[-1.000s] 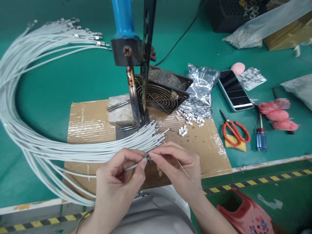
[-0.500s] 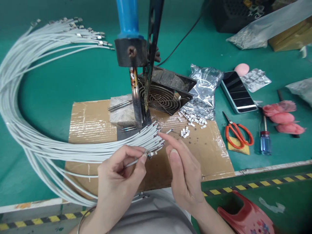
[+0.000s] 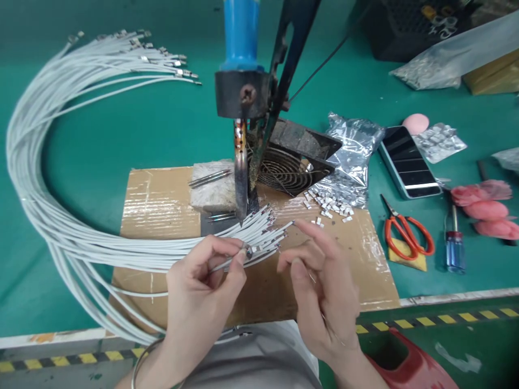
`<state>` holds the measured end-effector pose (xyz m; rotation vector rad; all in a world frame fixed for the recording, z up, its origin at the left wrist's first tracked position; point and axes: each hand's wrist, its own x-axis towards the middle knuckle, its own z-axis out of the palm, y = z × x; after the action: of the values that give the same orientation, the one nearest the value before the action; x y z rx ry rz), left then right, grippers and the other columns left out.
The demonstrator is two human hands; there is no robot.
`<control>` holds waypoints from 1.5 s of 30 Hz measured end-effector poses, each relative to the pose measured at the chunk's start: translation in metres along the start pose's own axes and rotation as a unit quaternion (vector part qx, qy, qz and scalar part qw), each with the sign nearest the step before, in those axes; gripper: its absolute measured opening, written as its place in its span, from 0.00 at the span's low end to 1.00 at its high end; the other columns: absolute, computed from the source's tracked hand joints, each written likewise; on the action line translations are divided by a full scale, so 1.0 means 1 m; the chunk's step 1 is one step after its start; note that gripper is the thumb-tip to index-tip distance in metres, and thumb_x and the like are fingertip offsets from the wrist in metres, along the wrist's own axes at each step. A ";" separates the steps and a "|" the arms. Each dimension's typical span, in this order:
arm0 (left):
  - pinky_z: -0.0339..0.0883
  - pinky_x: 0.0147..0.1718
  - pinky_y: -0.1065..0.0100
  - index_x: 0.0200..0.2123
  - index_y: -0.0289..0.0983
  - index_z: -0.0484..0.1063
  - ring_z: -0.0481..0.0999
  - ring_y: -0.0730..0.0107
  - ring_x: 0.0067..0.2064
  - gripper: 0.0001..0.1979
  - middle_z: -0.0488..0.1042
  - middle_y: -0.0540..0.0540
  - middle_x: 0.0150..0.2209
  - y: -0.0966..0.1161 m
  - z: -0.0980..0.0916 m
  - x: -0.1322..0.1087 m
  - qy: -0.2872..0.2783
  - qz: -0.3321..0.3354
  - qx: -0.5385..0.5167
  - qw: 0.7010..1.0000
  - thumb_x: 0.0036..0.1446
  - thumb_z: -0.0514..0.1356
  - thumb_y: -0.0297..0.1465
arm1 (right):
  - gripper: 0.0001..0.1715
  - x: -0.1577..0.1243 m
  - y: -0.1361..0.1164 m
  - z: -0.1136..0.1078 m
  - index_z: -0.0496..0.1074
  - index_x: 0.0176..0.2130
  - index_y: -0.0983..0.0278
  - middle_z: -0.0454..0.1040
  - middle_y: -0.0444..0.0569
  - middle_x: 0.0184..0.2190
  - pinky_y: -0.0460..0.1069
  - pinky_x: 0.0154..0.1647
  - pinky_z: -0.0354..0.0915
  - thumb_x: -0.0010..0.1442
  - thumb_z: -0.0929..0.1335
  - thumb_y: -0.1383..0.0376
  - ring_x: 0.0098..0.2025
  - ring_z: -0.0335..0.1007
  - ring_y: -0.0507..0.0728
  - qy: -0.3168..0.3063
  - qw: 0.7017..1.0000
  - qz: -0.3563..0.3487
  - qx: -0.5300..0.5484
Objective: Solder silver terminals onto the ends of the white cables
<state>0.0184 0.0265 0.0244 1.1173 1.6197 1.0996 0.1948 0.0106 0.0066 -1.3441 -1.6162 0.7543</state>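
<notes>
My left hand (image 3: 203,292) pinches the end of one white wire (image 3: 227,263), thumb and forefinger closed near its small metal tip. That wire belongs to a big looped bundle of white wires (image 3: 60,232) whose ends fan out on the cardboard sheet (image 3: 158,205). My right hand (image 3: 320,286) hovers just right of the wire ends, fingers apart and loosely curled; a thin strand of solder wire (image 3: 310,276) runs along it. A soldering iron (image 3: 241,167) with a blue handle hangs upright in a stand above the wire ends. Small metal terminals (image 3: 328,202) lie scattered on the cardboard.
A black fan grille (image 3: 292,167) sits behind the iron, with a foil bag (image 3: 352,146) beside it. A phone (image 3: 409,162), orange scissors (image 3: 407,235), a blue screwdriver (image 3: 456,246) and pink sponges (image 3: 484,208) lie on the green mat at right. A red plastic object (image 3: 405,362) sits below.
My right hand let go of the wire tip that both hands pinched and drew away to the right, fingers opening. The left hand kept its pinch. The view shifted leftward.
</notes>
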 end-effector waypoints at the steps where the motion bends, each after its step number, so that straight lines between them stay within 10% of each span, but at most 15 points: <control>1: 0.75 0.29 0.81 0.31 0.40 0.81 0.86 0.73 0.32 0.05 0.88 0.49 0.36 0.001 0.000 0.001 0.002 0.000 -0.003 1.000 0.58 0.70 0.25 | 0.24 0.001 -0.001 0.000 0.69 0.64 0.57 0.74 0.40 0.34 0.46 0.31 0.69 0.73 0.65 0.74 0.29 0.71 0.52 -0.007 1.000 0.017 -0.005; 3: 0.76 0.29 0.80 0.31 0.40 0.81 0.86 0.72 0.32 0.05 0.88 0.48 0.36 0.002 0.001 0.001 0.006 -0.001 -0.006 1.000 0.58 0.71 0.25 | 0.10 0.003 -0.004 -0.001 0.70 0.45 0.58 0.69 0.38 0.29 0.46 0.27 0.63 0.73 0.66 0.73 0.25 0.65 0.50 -0.019 0.999 0.042 -0.022; 6: 0.71 0.24 0.81 0.31 0.40 0.81 0.84 0.73 0.30 0.05 0.88 0.48 0.36 0.003 0.000 0.002 0.009 0.000 0.000 1.000 0.58 0.71 0.25 | 0.14 0.006 -0.007 -0.001 0.64 0.36 0.58 0.62 0.36 0.25 0.46 0.24 0.57 0.73 0.67 0.72 0.23 0.59 0.49 -0.042 0.997 0.061 -0.003; 16: 0.77 0.31 0.82 0.31 0.40 0.80 0.88 0.73 0.34 0.06 0.89 0.49 0.36 0.005 0.002 0.006 0.014 0.002 -0.012 1.000 0.59 0.70 0.24 | 0.13 0.014 -0.011 0.008 0.73 0.37 0.57 0.82 0.46 0.54 0.53 0.62 0.72 0.69 0.73 0.74 0.59 0.79 0.57 0.002 0.987 0.091 0.135; 32: 0.68 0.21 0.77 0.29 0.40 0.79 0.78 0.74 0.27 0.05 0.86 0.48 0.36 0.014 0.014 0.003 0.098 -0.033 -0.031 0.994 0.57 0.69 0.28 | 0.14 0.018 -0.012 0.017 0.74 0.36 0.57 0.88 0.47 0.52 0.55 0.61 0.78 0.67 0.73 0.75 0.57 0.86 0.58 0.004 0.976 0.114 0.188; 45: 0.66 0.21 0.78 0.31 0.41 0.79 0.79 0.75 0.26 0.06 0.88 0.50 0.36 0.006 0.004 0.013 0.040 0.008 0.001 0.999 0.60 0.70 0.27 | 0.13 0.024 -0.009 0.017 0.75 0.35 0.57 0.88 0.46 0.52 0.56 0.60 0.78 0.67 0.74 0.74 0.56 0.86 0.59 -0.004 0.969 0.143 0.202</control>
<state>0.0200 0.0410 0.0270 1.1024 1.6766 1.1652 0.1749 0.0334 0.0134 -1.2811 -1.1994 1.1916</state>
